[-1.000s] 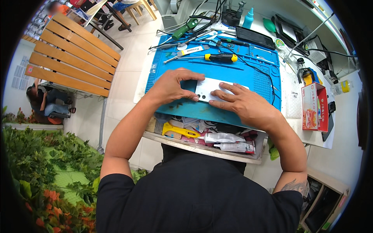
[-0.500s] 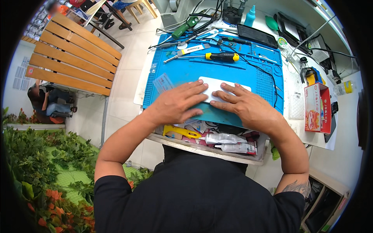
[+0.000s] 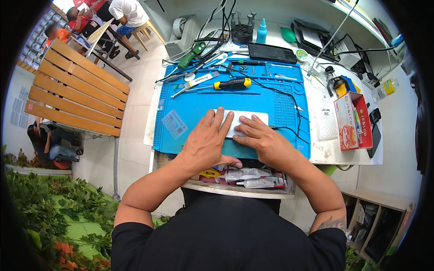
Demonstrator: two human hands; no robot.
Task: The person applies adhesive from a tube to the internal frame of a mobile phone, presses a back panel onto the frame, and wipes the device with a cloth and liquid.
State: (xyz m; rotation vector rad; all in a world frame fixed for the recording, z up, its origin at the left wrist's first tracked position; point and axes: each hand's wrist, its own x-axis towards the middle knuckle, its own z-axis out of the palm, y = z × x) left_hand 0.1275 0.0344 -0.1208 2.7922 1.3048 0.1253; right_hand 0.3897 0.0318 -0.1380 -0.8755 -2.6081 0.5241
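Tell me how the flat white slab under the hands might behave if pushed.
The flat white slab is probably stiff, since its visible edges look straight. Lying flat on the blue mat, it seems unlikely to roll or tip. Its smooth-looking top might slip under the left hand and right hand.

Smooth plate, matt rubbery mat, glossy black panel, cloth shirt, wooden slats

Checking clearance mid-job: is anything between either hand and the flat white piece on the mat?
Nothing visible: the left hand and right hand both rest on the flat white piece. The screwdriver lies beyond it on the blue mat, clear of both hands.
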